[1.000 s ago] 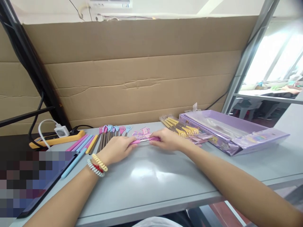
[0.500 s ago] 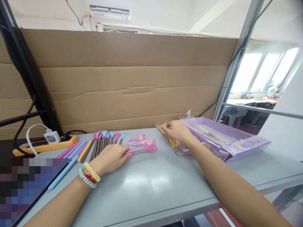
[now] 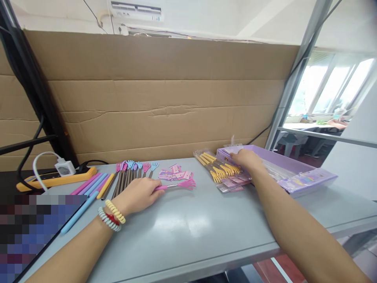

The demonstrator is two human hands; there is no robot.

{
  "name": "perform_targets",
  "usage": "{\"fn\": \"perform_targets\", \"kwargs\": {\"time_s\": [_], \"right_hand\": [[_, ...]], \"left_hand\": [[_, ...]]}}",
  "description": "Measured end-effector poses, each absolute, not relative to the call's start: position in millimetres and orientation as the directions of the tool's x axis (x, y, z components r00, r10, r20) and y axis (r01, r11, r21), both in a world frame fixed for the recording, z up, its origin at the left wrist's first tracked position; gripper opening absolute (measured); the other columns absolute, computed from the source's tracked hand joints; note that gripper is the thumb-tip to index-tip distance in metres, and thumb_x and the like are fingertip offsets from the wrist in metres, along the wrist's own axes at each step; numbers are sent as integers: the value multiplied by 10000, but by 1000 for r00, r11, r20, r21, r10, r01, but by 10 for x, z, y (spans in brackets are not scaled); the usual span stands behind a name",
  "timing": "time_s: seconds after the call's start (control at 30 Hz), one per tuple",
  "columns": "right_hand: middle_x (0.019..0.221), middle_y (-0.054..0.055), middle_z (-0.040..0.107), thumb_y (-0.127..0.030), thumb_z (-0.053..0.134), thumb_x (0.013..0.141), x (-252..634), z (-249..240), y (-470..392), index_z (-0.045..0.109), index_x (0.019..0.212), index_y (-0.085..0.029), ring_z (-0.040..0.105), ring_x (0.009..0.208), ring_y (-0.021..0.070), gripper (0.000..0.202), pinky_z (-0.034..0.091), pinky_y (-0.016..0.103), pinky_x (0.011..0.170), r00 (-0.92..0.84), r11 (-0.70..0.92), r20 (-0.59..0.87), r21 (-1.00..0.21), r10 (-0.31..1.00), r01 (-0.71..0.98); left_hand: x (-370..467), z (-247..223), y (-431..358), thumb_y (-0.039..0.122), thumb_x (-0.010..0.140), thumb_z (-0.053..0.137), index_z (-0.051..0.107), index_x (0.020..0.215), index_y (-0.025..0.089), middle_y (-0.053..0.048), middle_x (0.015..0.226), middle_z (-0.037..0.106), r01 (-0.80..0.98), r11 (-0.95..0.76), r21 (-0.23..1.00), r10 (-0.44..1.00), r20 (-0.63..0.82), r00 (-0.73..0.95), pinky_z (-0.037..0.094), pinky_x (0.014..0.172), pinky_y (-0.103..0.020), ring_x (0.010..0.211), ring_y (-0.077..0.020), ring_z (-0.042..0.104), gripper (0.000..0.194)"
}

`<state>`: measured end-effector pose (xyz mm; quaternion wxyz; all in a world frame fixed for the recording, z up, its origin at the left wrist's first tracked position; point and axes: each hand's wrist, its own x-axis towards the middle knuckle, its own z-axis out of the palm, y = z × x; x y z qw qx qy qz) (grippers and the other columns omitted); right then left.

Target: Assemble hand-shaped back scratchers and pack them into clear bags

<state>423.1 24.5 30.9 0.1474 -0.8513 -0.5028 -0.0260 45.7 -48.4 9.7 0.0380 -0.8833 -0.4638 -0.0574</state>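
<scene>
My left hand [image 3: 141,195], with coiled bands at the wrist, is closed on the handle of a pink back scratcher [image 3: 176,185] lying over the grey table [image 3: 188,236]. Beyond it are a row of hand-shaped scratchers [image 3: 129,173] with dark rods and several small pink cards [image 3: 176,173]. My right hand [image 3: 247,160] is at the left end of the purple box [image 3: 273,161], its fingertips over the rim; what they grip is too small to tell. Yellow scratchers in clear bags [image 3: 218,165] lie left of the box, with pink cards [image 3: 235,181] in front.
Coloured tubes [image 3: 91,186] lie at the left beside a yellow power strip [image 3: 55,179] with a white plug [image 3: 65,168]. Cardboard [image 3: 171,98] stands along the back edge. Metal posts [image 3: 300,78] rise at both sides.
My right hand has moved right, from the bagged yellow scratchers to the purple box, and the bags now show fully. My left hand has stayed with the pink scratcher.
</scene>
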Motion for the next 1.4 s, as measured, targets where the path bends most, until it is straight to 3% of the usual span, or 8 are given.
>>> {"fn": "perform_targets", "kwargs": {"time_s": [0.23, 0.43, 0.57, 0.7, 0.87, 0.97, 1.2, 1.4], "right_hand": [[1032, 142, 695, -122, 440, 761, 3847, 419, 102, 708, 965, -122, 629, 991, 255, 337, 455, 355, 867, 81, 165, 691, -282, 718, 945], [909, 52, 700, -182, 540, 768, 3252, 393, -254, 698, 951, -212, 629, 677, 150, 243, 501, 289, 568, -216, 797, 797, -458, 565, 394], [647, -10, 646, -185, 583, 751, 3040, 234, -298, 542, 1259, -207, 523, 476, 98, 510, 404, 232, 411, -389, 629, 546, -768, 743, 124], [602, -7, 644, -106, 520, 729, 2873, -104, -145, 480, 1325, -174, 527, 450, 100, 600, 416, 223, 411, -522, 486, 218, -746, 825, 455], [1230, 158, 587, -109, 549, 703, 2745, -321, -87, 567, 1221, -144, 545, 1127, 272, 519, 472, 438, 906, -541, 746, 529, -329, 653, 579], [1224, 135, 588, -153, 499, 781, 2744, -224, -204, 481, 1306, -185, 537, 1135, 251, 526, 446, 444, 938, -579, 833, 651, -158, 492, 530], [1151, 142, 633, -196, 498, 803, 2667, -128, -460, 290, 1419, -176, 625, 958, 235, 651, 498, 365, 782, -735, 859, 470, -116, 489, 498], [891, 73, 682, -186, 512, 775, 2794, 2, -332, 486, 909, -210, 659, 880, 213, 139, 481, 292, 662, -386, 774, 710, -357, 589, 523]], "left_hand": [[464, 122, -436, 408, 934, 203, 526, 859, 188, -77, 758, 654, 958, -276, 78, 901, 369, 229, 334, 553, -289, 684, -213, 617, 398], [369, 208, -395, 406, 930, 220, 468, 833, 205, -61, 687, 626, 957, -104, 272, 855, 515, -54, 289, 526, -282, 656, -231, 599, 334], [391, 182, -400, 395, 920, 269, 462, 815, 212, -44, 672, 614, 943, -132, 305, 822, 566, -68, 271, 524, -277, 649, -231, 584, 286], [419, 135, -396, 426, 915, 271, 461, 776, 215, -36, 651, 600, 941, -167, 295, 829, 559, -28, 256, 514, -277, 605, -216, 556, 316], [414, 103, -383, 457, 910, 287, 472, 685, 211, -28, 634, 589, 926, -269, 265, 837, 539, 88, 248, 522, -275, 585, -186, 528, 381], [459, 92, -415, 448, 907, 312, 488, 690, 203, -19, 615, 571, 905, -328, 271, 843, 516, 151, 248, 526, -270, 557, -167, 503, 371], [673, 38, -578, 414, 901, 378, 512, 727, 175, 14, 598, 540, 648, -670, 364, 743, 330, 583, 319, 538, -240, 534, -114, 454, 325], [687, 14, -597, 475, 927, 283, 589, 1031, 174, -56, 958, 656, 543, -727, 420, 675, 291, 678, 446, 771, -309, 837, -167, 587, 441]]}}
